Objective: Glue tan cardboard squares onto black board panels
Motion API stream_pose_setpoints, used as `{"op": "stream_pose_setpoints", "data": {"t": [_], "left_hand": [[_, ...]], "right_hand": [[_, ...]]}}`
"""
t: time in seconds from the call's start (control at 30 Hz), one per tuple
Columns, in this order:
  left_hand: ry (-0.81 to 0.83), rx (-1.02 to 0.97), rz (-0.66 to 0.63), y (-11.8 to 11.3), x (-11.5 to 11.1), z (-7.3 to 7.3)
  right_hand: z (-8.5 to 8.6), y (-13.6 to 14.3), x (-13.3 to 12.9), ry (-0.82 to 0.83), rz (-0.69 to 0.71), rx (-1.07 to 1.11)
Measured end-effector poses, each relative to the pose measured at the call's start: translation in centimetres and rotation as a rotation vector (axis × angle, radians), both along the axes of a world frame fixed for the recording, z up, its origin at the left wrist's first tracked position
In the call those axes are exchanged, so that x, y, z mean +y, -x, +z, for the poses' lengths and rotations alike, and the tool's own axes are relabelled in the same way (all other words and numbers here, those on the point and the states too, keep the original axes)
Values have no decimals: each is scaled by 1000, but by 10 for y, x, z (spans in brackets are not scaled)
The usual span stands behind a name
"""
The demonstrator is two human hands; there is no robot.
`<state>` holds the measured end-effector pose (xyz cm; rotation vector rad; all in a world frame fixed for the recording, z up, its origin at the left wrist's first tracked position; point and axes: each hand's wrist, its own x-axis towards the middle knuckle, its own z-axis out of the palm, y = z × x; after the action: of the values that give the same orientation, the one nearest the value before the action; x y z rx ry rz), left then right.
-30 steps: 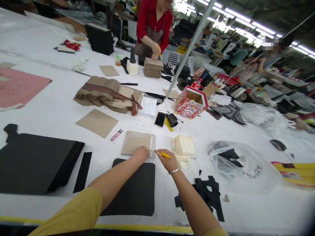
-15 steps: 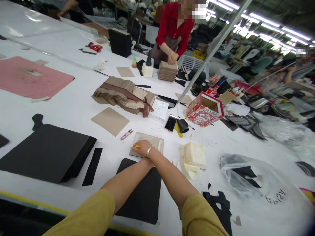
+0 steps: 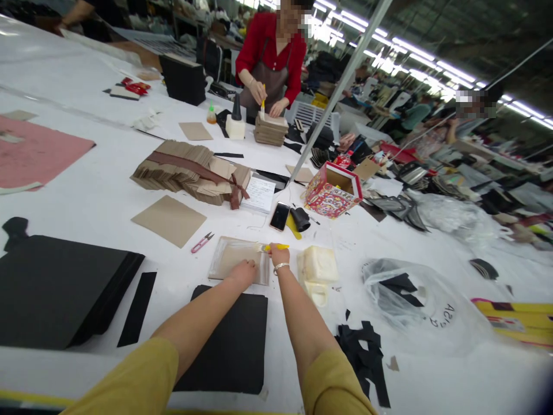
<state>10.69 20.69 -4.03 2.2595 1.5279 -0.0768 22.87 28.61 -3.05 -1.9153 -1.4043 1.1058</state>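
Note:
My right hand (image 3: 279,255) is closed around the yellow handle of a brush (image 3: 283,246). Its pale bristles point left, over the right part of a tan cardboard panel (image 3: 233,255). That panel lies on a flat stack with whitish, smeared edges. At its near side, my left hand (image 3: 243,274) presses on the panel with bent fingers bunched together; the thumb is hidden. A black sheet (image 3: 224,346) lies under my left forearm, close to the stack. Beside my right hand stands a whitish plastic container (image 3: 320,264) with a handle.
Pink thread snips (image 3: 202,242), a loose cardboard sheet (image 3: 169,221) and a phone (image 3: 280,216) lie beyond. Black panels (image 3: 64,288) are piled left. Right are black scraps (image 3: 363,351) and a plastic bag (image 3: 444,311). Across the table, a person in red (image 3: 272,57) brushes a cardboard stack.
My right hand has moved right with the brush, from above the panel to its right edge. My forearms no longer cross, and my left hand now shows. The view has shifted right.

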Motion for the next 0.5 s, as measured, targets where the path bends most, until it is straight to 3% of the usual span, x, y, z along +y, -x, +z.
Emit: {"op": "stream_pose_setpoints", "data": {"t": [0.13, 0.23, 0.37, 0.5], "left_hand": [[7, 26, -87, 8, 5, 3], [8, 32, -128, 12, 4, 4], [-21, 19, -149, 12, -4, 13], [-159, -10, -76, 24, -15, 43]], "right_hand": [[16, -42, -13, -38, -130, 51], [37, -58, -35, -145, -162, 229], [65, -70, -82, -305, -67, 404], [80, -72, -132, -394, 93, 191]]}}
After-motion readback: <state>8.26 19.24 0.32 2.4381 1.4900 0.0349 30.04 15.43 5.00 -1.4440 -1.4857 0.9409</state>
